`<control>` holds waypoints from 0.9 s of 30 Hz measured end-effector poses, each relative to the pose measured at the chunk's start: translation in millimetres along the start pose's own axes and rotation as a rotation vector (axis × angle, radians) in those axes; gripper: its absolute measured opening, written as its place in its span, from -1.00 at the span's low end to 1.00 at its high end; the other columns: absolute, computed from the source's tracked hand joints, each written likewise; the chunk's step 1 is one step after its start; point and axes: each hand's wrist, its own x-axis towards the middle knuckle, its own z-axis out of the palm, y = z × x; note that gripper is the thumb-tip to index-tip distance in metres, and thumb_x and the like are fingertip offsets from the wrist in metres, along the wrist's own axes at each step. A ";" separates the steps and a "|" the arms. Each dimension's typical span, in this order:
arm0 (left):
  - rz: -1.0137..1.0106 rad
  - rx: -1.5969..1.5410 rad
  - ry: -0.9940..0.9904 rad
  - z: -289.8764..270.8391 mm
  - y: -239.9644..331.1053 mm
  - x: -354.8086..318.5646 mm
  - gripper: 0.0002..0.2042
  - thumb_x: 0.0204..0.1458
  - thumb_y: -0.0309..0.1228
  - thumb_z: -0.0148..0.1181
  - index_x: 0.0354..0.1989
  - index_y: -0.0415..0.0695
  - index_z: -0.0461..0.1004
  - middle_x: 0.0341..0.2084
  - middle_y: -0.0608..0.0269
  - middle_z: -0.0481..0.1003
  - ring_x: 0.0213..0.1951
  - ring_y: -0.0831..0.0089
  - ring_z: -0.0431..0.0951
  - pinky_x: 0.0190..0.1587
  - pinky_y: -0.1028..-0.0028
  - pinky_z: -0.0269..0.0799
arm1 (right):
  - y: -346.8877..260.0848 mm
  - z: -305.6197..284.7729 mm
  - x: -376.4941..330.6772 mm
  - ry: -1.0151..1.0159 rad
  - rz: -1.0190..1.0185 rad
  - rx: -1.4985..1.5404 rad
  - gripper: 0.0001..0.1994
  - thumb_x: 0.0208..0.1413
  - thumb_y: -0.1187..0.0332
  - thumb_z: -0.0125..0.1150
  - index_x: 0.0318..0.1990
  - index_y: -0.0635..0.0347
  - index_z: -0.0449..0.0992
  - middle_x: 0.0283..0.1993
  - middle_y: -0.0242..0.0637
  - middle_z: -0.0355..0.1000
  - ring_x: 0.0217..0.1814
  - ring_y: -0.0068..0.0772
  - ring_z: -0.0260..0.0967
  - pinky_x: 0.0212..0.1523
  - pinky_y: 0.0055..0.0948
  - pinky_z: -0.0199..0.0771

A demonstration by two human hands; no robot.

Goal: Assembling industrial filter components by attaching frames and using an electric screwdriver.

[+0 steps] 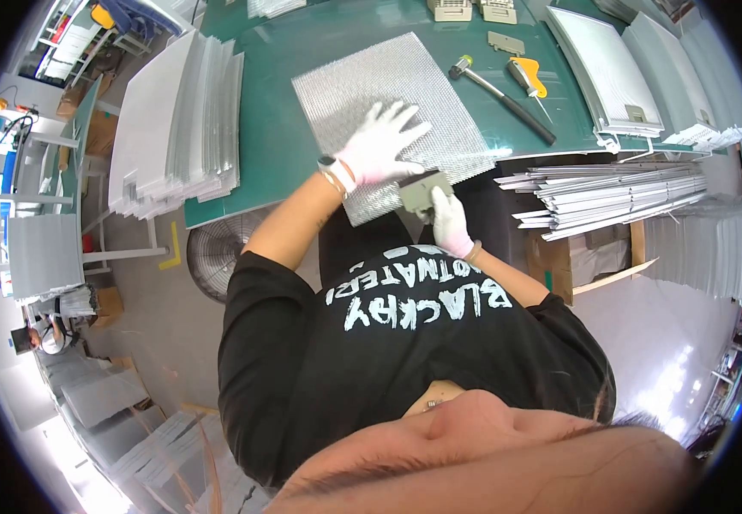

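Observation:
A square silver mesh panel [350,90] lies at an angle on the green tabletop, with its near corner jutting past the front edge. My left hand [379,144], in a white glove, rests flat on the panel with fingers spread. Close to the panel's near right side, my right hand [451,224], also gloved, grips a grey-green plastic part [417,197]. The part has a dark strip along its top and sits next to my left thumb. Whether it touches the panel's edge I cannot tell.
A hammer [508,103] and an orange-handled pointed tool [527,79] lie right of the panel on the green table [260,111]. Stacked panels stand left [170,128] and white framed panels right [607,77]. Metal strips [619,197] and a floor fan [217,261] are below table level.

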 end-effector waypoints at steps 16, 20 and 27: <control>-0.219 -0.104 -0.020 -2.8 94.7 -8.9 -0.43 0.07 -0.11 0.11 0.29 0.05 0.28 0.26 -0.09 0.20 0.32 -0.11 0.11 0.34 -0.17 -0.14 | -19.6 -38.9 -9.4 0.249 -0.095 0.026 -0.83 0.23 0.35 0.18 -0.14 0.28 0.51 -0.26 -0.42 0.47 -0.27 -0.63 0.38 -0.22 -0.55 0.45; -0.219 -0.106 -0.025 -1.7 96.7 -8.3 -0.42 0.07 -0.11 0.11 0.29 0.04 0.27 0.27 -0.09 0.19 0.32 -0.13 0.09 0.34 -0.18 -0.15 | -16.3 -40.5 -7.7 0.226 -0.112 -0.003 -0.85 0.23 0.34 0.17 -0.20 0.24 0.50 -0.30 -0.44 0.46 -0.29 -0.65 0.37 -0.27 -0.56 0.44; -0.237 -0.042 -0.083 0.1 97.1 -7.2 -0.41 0.09 -0.10 0.09 0.32 0.06 0.23 0.29 -0.05 0.16 0.35 -0.10 0.06 0.35 -0.17 -0.19 | -18.9 -44.4 2.5 0.113 0.012 0.013 -0.83 0.21 0.29 0.20 -0.23 0.20 0.51 -0.34 -0.49 0.42 -0.33 -0.65 0.36 -0.28 -0.54 0.43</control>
